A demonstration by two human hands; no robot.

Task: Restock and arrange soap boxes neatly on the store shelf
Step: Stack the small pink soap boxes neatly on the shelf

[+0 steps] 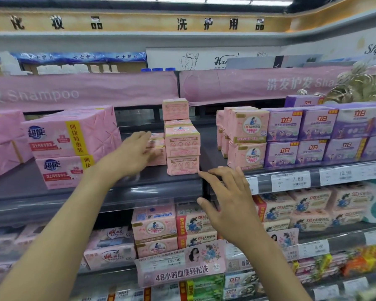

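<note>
On the dark middle shelf of the bright store, a tall stack of pink soap boxes is standing with bare gaps waiting on both sides, while the person's left hand is reaching flat-fingered to the low boxes beside it and the right hand is hovering wide open, holding nothing.
</note>
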